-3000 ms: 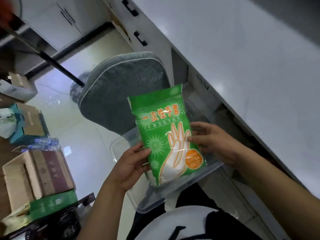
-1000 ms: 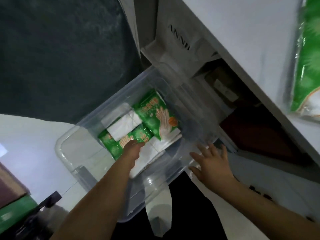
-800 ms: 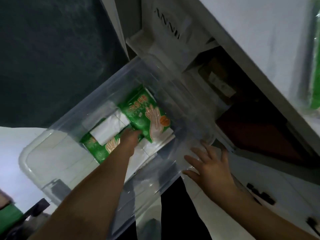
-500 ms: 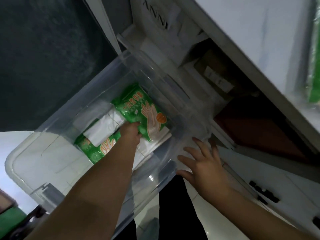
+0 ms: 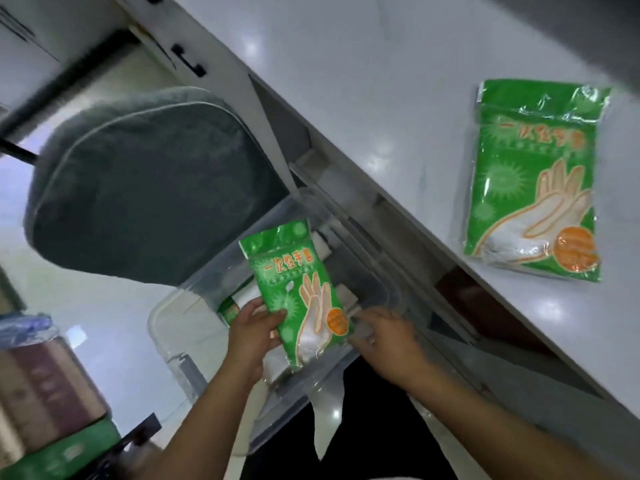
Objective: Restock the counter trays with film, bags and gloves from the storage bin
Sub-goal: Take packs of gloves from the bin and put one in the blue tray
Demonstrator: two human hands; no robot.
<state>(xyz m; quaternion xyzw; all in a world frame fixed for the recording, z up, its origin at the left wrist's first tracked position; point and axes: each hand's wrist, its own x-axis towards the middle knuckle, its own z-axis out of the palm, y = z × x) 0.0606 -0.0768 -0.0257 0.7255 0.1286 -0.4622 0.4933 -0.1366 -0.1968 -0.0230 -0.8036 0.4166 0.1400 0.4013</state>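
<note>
A grey cushion (image 5: 152, 181) fills the left far side, its edge just beside the clear bin (image 5: 194, 327) that sits below the white tabletop (image 5: 346, 81). The tabletop's front edge runs diagonally above the bin's right side, with dark shelving under it. At the left edge stand a brown box (image 5: 45, 389) and a green box (image 5: 62, 452); both are blurred.

A green glove pack (image 5: 301, 292) is held upright over the bin. The left hand (image 5: 254, 336) pinches its lower left edge, thumb on the front and fingers behind. The right hand (image 5: 384, 336) touches the pack's lower right corner with its fingertips; whether that grip is closed on the pack I cannot tell. A second glove pack (image 5: 533, 181) lies flat on the tabletop, far right, well apart from both hands. Inside the bin, behind the held pack, part of another green pack (image 5: 231, 310) and white folded bags (image 5: 247, 292) show.
</note>
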